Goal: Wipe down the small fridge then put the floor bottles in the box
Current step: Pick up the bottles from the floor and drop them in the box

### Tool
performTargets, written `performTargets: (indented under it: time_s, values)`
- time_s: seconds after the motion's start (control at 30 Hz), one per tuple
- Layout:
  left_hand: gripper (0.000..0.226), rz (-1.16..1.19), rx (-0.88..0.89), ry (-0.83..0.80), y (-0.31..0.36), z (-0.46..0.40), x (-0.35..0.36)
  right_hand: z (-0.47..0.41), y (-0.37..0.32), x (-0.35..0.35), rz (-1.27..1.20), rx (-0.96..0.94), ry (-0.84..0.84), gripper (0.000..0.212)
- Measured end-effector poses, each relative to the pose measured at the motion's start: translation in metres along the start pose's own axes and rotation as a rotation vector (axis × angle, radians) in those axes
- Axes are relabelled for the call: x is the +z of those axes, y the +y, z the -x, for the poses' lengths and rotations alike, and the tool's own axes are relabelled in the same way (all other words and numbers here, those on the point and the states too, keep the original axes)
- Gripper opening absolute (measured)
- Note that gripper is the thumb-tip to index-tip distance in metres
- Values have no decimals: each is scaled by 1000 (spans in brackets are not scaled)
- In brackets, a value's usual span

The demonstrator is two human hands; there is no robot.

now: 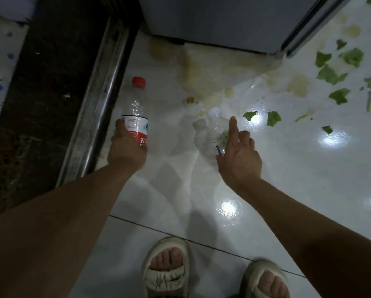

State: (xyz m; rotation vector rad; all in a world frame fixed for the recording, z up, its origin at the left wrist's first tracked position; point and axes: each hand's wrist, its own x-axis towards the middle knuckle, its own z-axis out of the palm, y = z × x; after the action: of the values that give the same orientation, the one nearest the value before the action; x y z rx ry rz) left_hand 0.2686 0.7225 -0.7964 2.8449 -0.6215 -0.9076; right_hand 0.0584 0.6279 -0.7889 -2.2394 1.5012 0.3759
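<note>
Two bottles are seen on the white tiled floor (266, 168). A red-capped bottle (136, 112) is gripped around its label by the left hand (126, 147), beside the metal door track (98, 104). A clear bottle (214, 132) is touched by the right hand (239, 153), forefinger outstretched. Green leaf scraps (331, 74) are scattered rightward, below the fridge (223, 20).

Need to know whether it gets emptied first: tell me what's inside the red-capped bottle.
The red-capped bottle looks empty through its clear upper half. The label and the left hand gripping it cover the lower part.
</note>
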Motion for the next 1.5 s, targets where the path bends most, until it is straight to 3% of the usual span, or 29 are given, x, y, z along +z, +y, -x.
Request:
performTargets:
  time_s: [0.33,0.47,0.83,1.03,1.5]
  values:
    - [77,-171,149,-144,63,95,-42,61,45,-80,-78,131,-61,94]
    - [75,-160,242,-229,115,159,-73,108,70,-145,-108,199,-70,93]
    - [75,-401,555,-251,276,325,-138,211,173,-316,-139,441,-8,95]
    - [77,-435,612,-252,364,402,-145,241,249,-377,-181,519,34,96]
    - [75,-368,689,-260,575,474,-130,206,430,-510,-224,598,149,92]
